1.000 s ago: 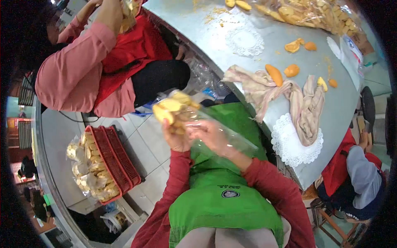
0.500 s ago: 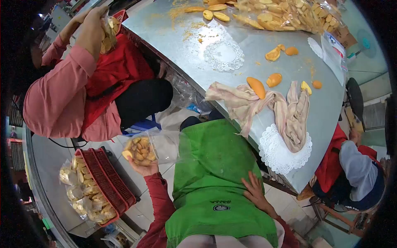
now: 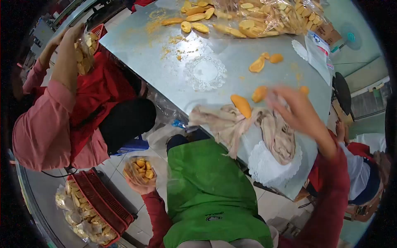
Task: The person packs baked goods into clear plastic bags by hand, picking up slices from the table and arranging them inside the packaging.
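My left hand [image 3: 142,188] is closed around the lower side of a clear plastic bag [image 3: 144,168] of golden-yellow baked-looking pieces, held low left of my green apron. Over the table, my right hand [image 3: 297,108] is smeared by motion, so its fingers cannot be read clearly. It is above a crumpled beige striped cloth [image 3: 280,140] and beside an orange-yellow piece [image 3: 259,94]. A longer piece [image 3: 241,106] rests on the cloth's left part. Behind the hand, another small piece [image 3: 304,90] is partly visible.
White lace doilies lie on the metal table [image 3: 157,62], one doily [image 3: 205,73] at the middle. A large bag of slices [image 3: 264,20] stands at the back. Red crates [image 3: 101,202] and filled bags [image 3: 78,206] are lower left. A co-worker in pink sleeves [image 3: 45,120] holds another bag.
My right hand has left the apron and swung up and right over the table. My left hand with the bag is slightly lower in view; the view itself has shifted.
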Motion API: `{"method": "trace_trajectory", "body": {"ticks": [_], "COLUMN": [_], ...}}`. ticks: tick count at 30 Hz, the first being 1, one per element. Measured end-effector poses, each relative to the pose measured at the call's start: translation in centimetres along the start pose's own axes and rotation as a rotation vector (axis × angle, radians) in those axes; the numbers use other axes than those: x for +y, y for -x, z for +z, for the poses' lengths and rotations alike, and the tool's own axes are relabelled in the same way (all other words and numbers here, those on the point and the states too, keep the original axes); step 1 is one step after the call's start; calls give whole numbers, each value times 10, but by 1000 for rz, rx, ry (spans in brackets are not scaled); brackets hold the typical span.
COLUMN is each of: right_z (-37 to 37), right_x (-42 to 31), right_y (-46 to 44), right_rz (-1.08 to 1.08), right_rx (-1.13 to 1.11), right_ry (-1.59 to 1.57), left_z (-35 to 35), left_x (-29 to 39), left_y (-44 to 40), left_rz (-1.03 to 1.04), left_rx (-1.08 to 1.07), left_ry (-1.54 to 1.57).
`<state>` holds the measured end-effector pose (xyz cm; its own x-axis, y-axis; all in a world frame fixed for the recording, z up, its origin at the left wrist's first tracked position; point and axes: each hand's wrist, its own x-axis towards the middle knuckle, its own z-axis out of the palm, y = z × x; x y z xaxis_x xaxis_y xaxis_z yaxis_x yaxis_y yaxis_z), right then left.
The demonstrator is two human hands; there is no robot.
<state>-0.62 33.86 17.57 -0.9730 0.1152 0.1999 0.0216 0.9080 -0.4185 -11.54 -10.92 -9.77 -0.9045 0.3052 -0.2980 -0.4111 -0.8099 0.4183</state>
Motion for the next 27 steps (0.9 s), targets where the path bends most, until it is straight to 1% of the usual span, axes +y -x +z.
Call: {"method": "trace_trajectory", "body": {"ticks": [1,2,3,4,5,6,7,10,11,13,14,15,17,18,19,21,22,23,25,27], "right_z": [18,33,50,73,97,120,133,137,132,115,100,84,57,46,39,28,25,21,14,5], "right_x": [21,31,44,60,76,98,116,139,157,208,238,269,327,349,365,386,393,398,404,410], "right_y": [-49,-101,-156,-210,-261,-311,-347,-382,-385,-374,-370,-363,-353,-349,-345,-343,-343,-342,-342,-340], "right_rz": [-121,-156,-181,-321,-270,-38,189,654,737,768,754,725,648,588,528,447,424,401,345,293], "right_rx": [95,182,224,387,477,420,361,531,609,655,604,503,228,85,-30,-109,-99,-75,-35,-5], "right_ry": [5,70,16,-78,-198,-266,-332,-430,-400,-182,11,258,709,889,1004,1099,1085,1066,1038,1012], "left_z": [-2,-1,11,9,3,-5,-14,-10,-15,-28,-32,-28,-34,-39,-38,-33,-30,-36,-42,-39], "left_x": [-2,-4,-10,-11,-10,-9,-8,-3,1,11,14,15,12,17,22,21,20,22,23,21], "left_y": [0,-2,-1,-6,-7,-7,-10,-16,-17,-15,-17,-20,-22,-21,-21,-25,-27,-28,-24,-25], "left_rz": [4,8,102,103,104,103,101,128,172,164,153,174,294,236,174,180,186,236,340,307], "left_rx": [-23,-45,184,168,153,139,171,291,344,306,282,334,444,398,361,387,401,459,419,338], "left_ry": [-5,-12,-178,-166,-155,-145,-140,-101,-112,-112,-109,-112,-471,-347,-224,-172,-148,-136,-760,-785]}}
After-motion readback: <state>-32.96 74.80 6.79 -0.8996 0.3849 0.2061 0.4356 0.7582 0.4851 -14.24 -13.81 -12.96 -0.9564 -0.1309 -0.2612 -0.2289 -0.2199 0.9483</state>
